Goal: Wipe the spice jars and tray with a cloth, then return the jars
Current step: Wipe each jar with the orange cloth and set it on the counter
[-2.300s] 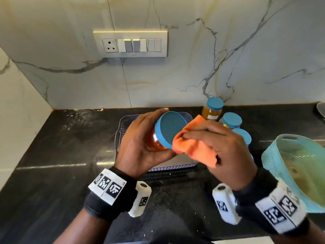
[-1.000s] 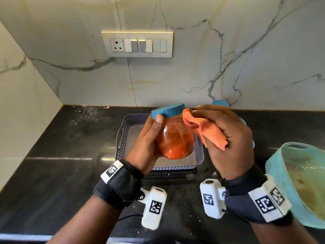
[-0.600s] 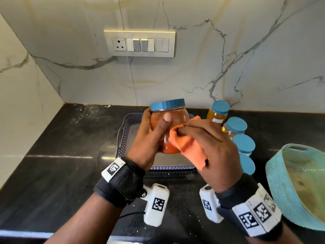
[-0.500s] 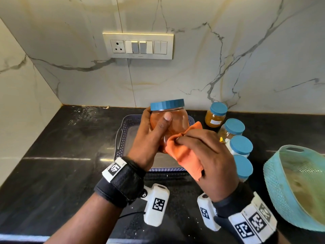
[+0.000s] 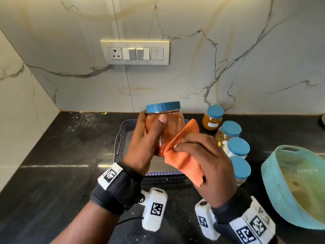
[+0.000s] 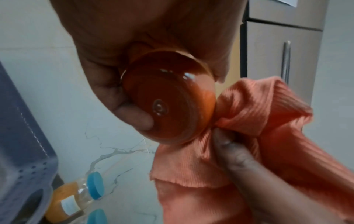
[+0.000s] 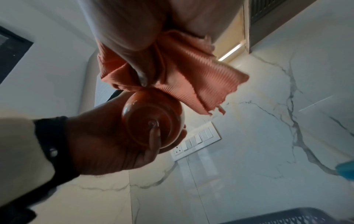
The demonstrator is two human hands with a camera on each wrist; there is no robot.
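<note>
My left hand (image 5: pixel 146 141) grips a clear jar of red-orange spice (image 5: pixel 173 124) with a blue lid, upright above the tray; its round base (image 6: pixel 166 103) (image 7: pixel 151 121) faces both wrist cameras. My right hand (image 5: pixel 202 159) holds a bunched orange cloth (image 5: pixel 182 155) (image 6: pixel 249 136) (image 7: pixel 184 75) pressed against the jar's lower right side. The grey perforated tray (image 5: pixel 123 138) lies on the black counter under both hands, mostly hidden. Several blue-lidded jars (image 5: pixel 237 147) stand in a row right of the tray, the rearmost (image 5: pixel 212 118) with yellow spice.
A teal plastic basket (image 5: pixel 295 187) sits at the right edge of the counter. A switch panel (image 5: pixel 135 52) is on the marble wall behind. White specks dot the counter (image 5: pixel 61 155) at the back left and front.
The jar went from tilted, lid toward me, to upright. The cloth moved from the lid down to the jar's lower right side.
</note>
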